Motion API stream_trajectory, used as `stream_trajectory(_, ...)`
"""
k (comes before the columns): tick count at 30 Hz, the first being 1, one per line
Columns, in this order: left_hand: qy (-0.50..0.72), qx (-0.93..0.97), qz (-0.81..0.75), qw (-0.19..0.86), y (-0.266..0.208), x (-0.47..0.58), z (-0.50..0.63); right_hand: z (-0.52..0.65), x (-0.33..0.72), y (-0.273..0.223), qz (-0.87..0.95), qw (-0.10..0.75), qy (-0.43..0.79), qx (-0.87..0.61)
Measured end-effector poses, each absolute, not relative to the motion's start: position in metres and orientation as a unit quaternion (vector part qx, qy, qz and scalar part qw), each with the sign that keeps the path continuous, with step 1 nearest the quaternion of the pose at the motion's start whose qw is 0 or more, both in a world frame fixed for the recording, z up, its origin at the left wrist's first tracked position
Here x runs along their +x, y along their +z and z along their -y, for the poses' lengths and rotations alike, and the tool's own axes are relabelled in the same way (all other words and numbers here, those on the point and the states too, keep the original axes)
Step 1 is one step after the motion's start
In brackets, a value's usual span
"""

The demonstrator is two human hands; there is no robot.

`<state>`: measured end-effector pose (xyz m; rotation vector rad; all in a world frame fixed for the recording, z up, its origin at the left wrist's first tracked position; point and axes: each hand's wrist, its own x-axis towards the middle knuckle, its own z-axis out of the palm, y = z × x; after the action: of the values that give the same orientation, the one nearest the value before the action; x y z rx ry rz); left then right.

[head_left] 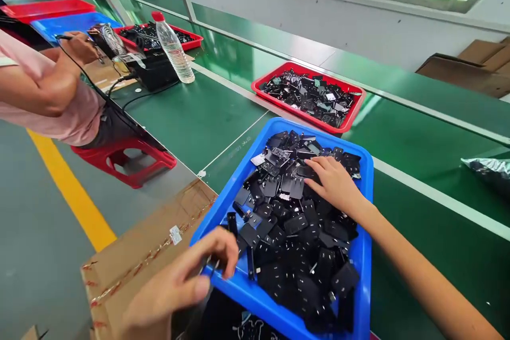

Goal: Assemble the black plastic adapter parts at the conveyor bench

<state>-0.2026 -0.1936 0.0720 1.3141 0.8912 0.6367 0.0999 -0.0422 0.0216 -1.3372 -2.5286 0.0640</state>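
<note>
A blue tray (368,255) in front of me is heaped with flat black plastic pieces (297,223), many showing small metal pins. My right hand (334,183) rests on the far right part of the heap, fingers stretched out and touching black pieces; no piece is clearly gripped. Over the tray's near left rim, my left hand (187,273) has its fingers curled. Something small and dark with a shiny tip shows between its thumb and fingers, too little of it to name.
Behind the blue tray, a red tray (346,125) holds more black parts on the green bench (223,106). A water bottle (173,48) stands leftward, near a co-worker's hand (82,48) and a fan (107,40). A cardboard box (147,255) and red stool (123,159) are at left.
</note>
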Motion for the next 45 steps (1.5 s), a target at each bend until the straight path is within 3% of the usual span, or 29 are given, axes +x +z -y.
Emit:
stream_trajectory(3,0.424,0.462,-0.387,0.676,0.061,-0.171,0.165,0.039,0.087,0.020,0.887,0.075,0.001,-0.456)
stream_trajectory(8,0.477,0.263,-0.353,0.761,0.039,-0.136,0.155,0.057,0.091,0.026,0.892,0.083,0.089,-0.435)
stream_trajectory(15,0.397,0.101,-0.296,0.863,0.026,-0.141,0.158,0.102,0.073,0.050,0.718,0.245,0.451,-0.472)
stream_trajectory(19,0.368,0.112,-0.199,0.901,0.024,-0.140,0.156,0.119,0.061,0.054,0.599,0.266,0.617,-0.436)
stream_trajectory(27,0.356,0.164,-0.172,0.904,0.021,-0.141,0.160,0.131,0.057,0.034,0.571,0.317,0.626,-0.426)
stream_trajectory(45,0.358,0.191,-0.214,0.889,0.021,-0.140,0.159,0.125,0.064,0.032,0.528,0.302,0.679,-0.412)
